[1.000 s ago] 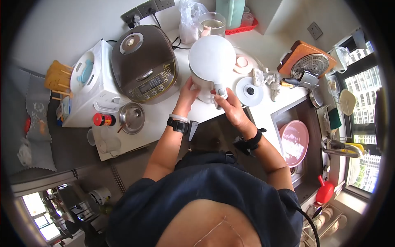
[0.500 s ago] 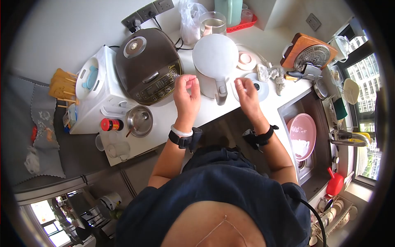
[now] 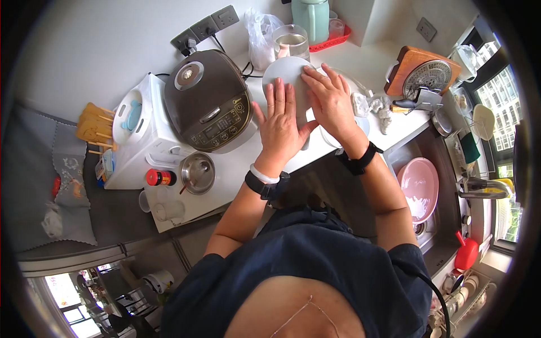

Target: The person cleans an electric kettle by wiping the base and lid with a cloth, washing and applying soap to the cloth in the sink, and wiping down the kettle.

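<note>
A white jug-like appliance with a round flat lid [image 3: 284, 69] stands on the counter in front of me. My left hand [image 3: 280, 129] lies on the near left part of the lid, palm down with fingers stretched out. Across the right side of the lid rests my right hand [image 3: 333, 107], its fingers extended too. Both hands are open and the thumbs come close together. The appliance's handle is mostly hidden beneath them.
A dark rice cooker [image 3: 208, 101] sits to the left, beside a metal bowl [image 3: 198, 173] and a red-lidded jar [image 3: 160, 177]. Behind is a glass pitcher [image 3: 291, 42]. On the right, a sink holds a pink basin [image 3: 418, 188]; a wooden board [image 3: 408, 62] leans nearby.
Both hands have moved inward and forward from either side of the appliance onto its lid. Their bent fingers have straightened out. The camera view has shifted slightly.
</note>
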Available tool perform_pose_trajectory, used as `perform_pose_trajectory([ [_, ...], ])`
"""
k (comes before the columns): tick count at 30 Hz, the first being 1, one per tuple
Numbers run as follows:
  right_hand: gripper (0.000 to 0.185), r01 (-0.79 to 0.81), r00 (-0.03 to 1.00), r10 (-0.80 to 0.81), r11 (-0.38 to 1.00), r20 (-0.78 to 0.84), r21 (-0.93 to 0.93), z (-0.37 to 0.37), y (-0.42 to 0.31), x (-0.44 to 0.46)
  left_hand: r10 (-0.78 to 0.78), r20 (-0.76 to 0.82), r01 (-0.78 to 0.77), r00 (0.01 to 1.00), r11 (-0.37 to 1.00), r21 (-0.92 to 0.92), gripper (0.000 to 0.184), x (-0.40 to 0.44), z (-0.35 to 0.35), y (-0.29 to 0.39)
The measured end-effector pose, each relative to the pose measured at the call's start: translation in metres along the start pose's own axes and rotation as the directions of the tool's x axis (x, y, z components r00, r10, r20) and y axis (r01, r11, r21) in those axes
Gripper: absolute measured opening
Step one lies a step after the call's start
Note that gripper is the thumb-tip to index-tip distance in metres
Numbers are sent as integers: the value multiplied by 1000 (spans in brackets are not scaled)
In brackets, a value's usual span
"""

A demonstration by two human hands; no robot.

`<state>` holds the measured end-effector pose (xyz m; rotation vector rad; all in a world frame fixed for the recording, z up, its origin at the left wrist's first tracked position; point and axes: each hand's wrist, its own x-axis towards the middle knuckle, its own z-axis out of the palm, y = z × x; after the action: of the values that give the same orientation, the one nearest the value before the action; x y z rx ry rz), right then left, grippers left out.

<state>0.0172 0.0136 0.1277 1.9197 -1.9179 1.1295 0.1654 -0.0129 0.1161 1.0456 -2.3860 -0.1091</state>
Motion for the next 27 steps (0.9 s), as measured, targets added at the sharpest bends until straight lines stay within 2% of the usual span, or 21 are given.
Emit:
perform_pose_trajectory([
  [4,32,-49,997,49,999,60,-2,17,11,-3,-3,56,2,998,1000,25,88,4,10,-11],
  [6,31,-75,985,77,997,156,-21,27,18,-5,-12,85,11,996,1000,9,88,5,13,-16],
  [10,31,-113,985,106,993,137,43,34,24,-11,-23,138,24,990,1000,-3,88,6,11,-17],
  [12,31,-119,989,101,976,105,181,37,27,-13,0,138,5,990,1000,-30,89,5,12,-17],
  [13,29,-75,997,77,967,1,245,39,32,-14,-32,136,36,990,999,-27,90,3,10,-14],
  [14,29,-83,996,86,969,-1,233,35,37,-18,-64,133,68,989,997,-23,90,2,7,-10],
  [16,24,-265,944,319,886,-84,381,27,48,-29,-36,99,41,994,998,-44,96,-8,2,2],
  [17,24,-221,943,272,943,-192,250,32,68,-40,-53,71,58,996,996,-75,99,-15,1,8],
  [18,24,-320,933,342,930,-114,180,34,89,-53,-74,40,77,996,991,-106,102,-20,2,12],
  [19,26,-377,916,386,921,-104,98,38,108,-67,-83,24,85,996,990,-116,103,-27,10,11],
  [21,39,-606,793,608,793,24,-61,53,157,-94,-140,-6,137,990,975,-178,102,-35,18,9],
  [22,42,-648,751,658,752,61,-124,54,173,-101,-193,-34,180,981,954,-239,100,-37,21,8],
  [23,43,-665,727,681,730,90,-159,55,187,-106,-199,-31,186,979,953,-238,100,-39,24,6],
  [25,44,-675,702,701,712,126,-194,58,204,-111,-166,-59,135,984,926,-352,95,-42,27,0],
  [27,48,-693,659,728,686,188,-222,64,213,-114,-151,-68,124,986,945,-304,90,-45,28,-5],
])
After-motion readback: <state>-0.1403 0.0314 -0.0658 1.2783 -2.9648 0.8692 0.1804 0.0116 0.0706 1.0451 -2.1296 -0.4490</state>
